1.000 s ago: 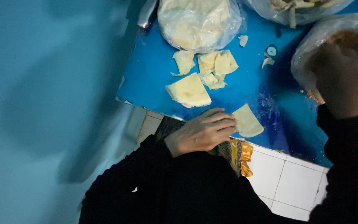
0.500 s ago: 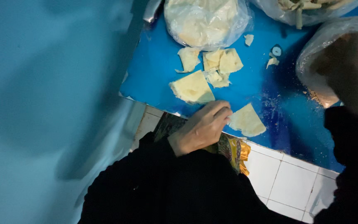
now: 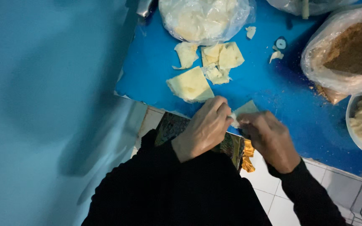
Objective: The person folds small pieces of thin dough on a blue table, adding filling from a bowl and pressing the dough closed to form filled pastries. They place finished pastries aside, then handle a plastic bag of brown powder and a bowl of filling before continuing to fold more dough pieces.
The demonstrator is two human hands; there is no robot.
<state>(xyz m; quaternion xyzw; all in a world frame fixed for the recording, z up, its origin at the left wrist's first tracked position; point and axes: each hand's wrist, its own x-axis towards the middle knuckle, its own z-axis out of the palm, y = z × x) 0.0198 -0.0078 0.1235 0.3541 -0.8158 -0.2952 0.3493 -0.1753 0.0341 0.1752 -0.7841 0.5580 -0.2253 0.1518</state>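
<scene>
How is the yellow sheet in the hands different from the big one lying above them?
The held sheet is pinched by the left hand and right hand and mostly hidden; the flat sheet lies untouched and in full view. The held sheet sits at the edge of the blue mat; the flat sheet lies further in. Both are thin and pale yellow.

We see both hands at the near edge of the board [image 3: 273, 83]: left hand [image 3: 204, 127] and right hand [image 3: 269, 138] meet on a dough sheet [image 3: 246, 109]. Cut sheets [image 3: 191, 85] lie behind, bagged dough stack [image 3: 204, 19] further back, bagged filling [image 3: 348, 54] right.
</scene>
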